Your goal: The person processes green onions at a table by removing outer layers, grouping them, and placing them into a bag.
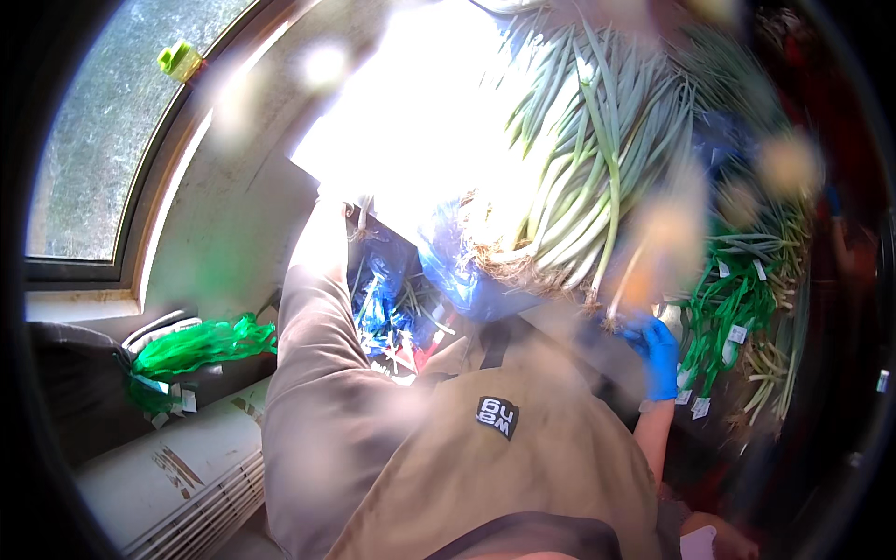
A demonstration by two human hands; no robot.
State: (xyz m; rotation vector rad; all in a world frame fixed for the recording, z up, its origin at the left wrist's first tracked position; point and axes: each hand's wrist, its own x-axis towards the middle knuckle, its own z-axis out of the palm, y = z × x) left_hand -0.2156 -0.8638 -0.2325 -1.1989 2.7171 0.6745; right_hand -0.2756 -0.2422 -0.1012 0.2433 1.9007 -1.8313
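My right hand (656, 355), in a blue glove, is beside the root end of a single green onion (628, 278); blurred spots cover part of this area, and I cannot tell whether the fingers grip it. A large pile of green onions (602, 161) lies before me, leaves pointing away and roots towards me, with blue plastic (465, 280) under its near left edge. Strong glare hides the pile's left part. My left hand is out of view. Below the pile is my brown apron (518, 448).
Green mesh ties or bags with white tags (728, 301) hang at the right, near more green onions (770, 378). Another green mesh bundle (203, 348) lies left, above a white slatted appliance (196, 469). Blue plastic with onion scraps (381, 308) sits low. A window (112, 154) is upper left.
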